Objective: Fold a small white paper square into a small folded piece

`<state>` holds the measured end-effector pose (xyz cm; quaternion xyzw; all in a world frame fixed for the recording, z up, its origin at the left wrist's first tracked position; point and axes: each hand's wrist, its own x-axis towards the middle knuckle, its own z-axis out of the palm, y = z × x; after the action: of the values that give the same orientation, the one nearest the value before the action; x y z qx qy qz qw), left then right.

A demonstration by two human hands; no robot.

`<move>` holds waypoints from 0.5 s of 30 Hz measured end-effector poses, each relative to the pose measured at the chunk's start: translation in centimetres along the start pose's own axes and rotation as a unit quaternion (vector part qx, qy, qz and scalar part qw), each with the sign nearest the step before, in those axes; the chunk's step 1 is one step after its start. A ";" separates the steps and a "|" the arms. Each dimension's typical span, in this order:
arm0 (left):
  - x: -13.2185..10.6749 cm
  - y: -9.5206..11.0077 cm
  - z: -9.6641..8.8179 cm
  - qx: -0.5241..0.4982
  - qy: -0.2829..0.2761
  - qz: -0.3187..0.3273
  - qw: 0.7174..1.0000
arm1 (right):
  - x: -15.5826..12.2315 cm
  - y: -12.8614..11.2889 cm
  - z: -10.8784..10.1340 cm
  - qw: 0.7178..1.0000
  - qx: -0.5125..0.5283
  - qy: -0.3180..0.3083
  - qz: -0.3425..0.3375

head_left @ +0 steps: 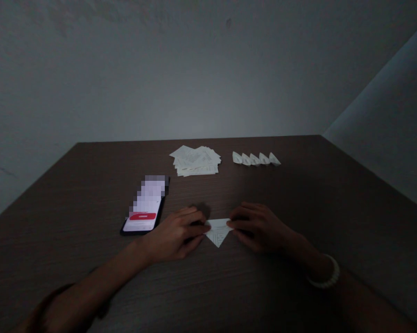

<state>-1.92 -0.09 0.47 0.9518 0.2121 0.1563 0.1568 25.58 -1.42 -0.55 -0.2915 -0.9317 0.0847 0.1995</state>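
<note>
A small white paper folded into a downward-pointing triangle (218,232) lies on the dark wooden table (298,194) in front of me. My left hand (175,233) presses its left corner with fingers curled together. My right hand (259,226) holds the right corner, fingers likewise pinched on the paper. A white beaded bracelet (324,275) circles my right wrist.
A stack of flat paper sheets (196,161) lies at the back middle. To its right stands a row of several folded paper boats (256,158). A phone (145,206) with a lit screen lies left of my left hand. Grey walls rise behind the table.
</note>
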 end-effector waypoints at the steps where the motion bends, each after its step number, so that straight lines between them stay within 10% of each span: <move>1: 0.0 0.0 0.0 -0.002 0.005 -0.003 1.000 | 0.0 0.0 0.0 1.000 0.018 0.013 0.011; 15: 1.0 0.2 0.9 -0.077 0.059 -0.083 0.992 | 0.8 -0.3 0.2 0.990 0.080 0.029 0.110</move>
<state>-0.71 -0.03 -0.03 0.9054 0.2862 0.2142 0.2292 24.74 -1.27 -0.41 -0.3778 -0.8779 0.1715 0.2390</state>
